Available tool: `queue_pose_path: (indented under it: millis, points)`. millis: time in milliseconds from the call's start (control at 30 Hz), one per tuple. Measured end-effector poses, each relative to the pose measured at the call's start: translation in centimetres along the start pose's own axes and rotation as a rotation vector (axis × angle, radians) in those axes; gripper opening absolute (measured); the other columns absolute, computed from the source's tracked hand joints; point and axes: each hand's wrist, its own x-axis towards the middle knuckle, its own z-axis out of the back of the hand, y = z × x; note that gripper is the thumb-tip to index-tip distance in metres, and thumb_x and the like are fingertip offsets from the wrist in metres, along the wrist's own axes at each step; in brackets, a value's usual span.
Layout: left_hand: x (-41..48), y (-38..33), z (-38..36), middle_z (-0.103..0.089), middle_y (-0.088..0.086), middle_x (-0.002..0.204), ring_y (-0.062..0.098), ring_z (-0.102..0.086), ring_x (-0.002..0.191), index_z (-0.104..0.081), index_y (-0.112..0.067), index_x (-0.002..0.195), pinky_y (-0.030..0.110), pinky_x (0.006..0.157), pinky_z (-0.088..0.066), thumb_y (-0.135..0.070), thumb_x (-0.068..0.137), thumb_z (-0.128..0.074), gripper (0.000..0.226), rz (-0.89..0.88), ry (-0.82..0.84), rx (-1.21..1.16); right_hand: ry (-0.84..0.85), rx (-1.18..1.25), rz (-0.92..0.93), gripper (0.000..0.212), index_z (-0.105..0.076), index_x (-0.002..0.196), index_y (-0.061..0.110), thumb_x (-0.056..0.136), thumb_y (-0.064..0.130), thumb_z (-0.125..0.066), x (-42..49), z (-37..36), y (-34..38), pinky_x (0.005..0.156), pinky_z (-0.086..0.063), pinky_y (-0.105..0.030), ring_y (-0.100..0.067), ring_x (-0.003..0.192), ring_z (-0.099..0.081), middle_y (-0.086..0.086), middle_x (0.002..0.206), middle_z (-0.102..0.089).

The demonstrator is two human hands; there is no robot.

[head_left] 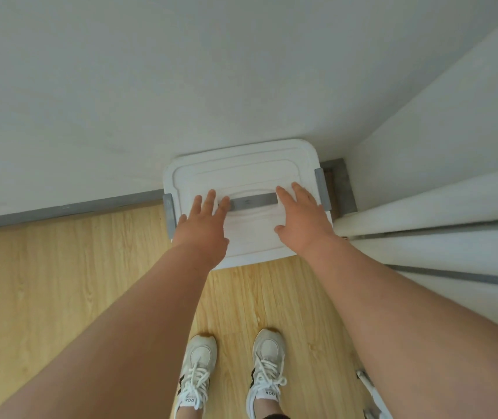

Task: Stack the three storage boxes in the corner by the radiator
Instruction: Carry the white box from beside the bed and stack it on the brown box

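Storage box [250,173] sits in the corner, white lid up. My left hand [204,226] and right hand [300,216] lie flat and open on its lid, holding nothing.

Only readable text: "OGA" on tongue tabs of my left shoe [194,375] and right shoe [266,370].

Both bare arms are reaching forward and down; the left hand [204,225] and right hand [300,217] are lying flat, fingers spread.
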Motion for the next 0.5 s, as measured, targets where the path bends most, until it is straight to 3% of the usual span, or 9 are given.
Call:
queue_pose_path:
  millis: [233,500]
  points:
    - [-4.5,-2.4,2.5,0.013,0.000,0.161,0.023,0.008,0.148,0.005,-0.025,0.153,0.046,0.119,-0.015,-0.032,0.099,-0.046,0.075,-0.014,0.008,-0.001,0.000,0.027,-0.036,0.081,-0.004,0.154,0.027,0.093,0.026,-0.058,-5.9,1.8,-0.1,0.120,-0.013,-0.049,-0.026,0.149,-0.003,-0.007,0.163,-0.001]
    - [-8.1,-7.0,3.4,0.007,0.005,0.162,0.028,0.003,0.148,0.003,-0.025,0.153,0.048,0.119,-0.010,-0.035,0.099,-0.043,0.072,-0.207,-0.017,0.116,-0.113,0.112,-0.164,0.079,-0.012,0.154,0.024,0.091,0.032,-0.058,-13.3,1.0,-1.0,0.120,-0.012,-0.048,-0.027,0.148,-0.011,-0.009,0.162,-0.011]
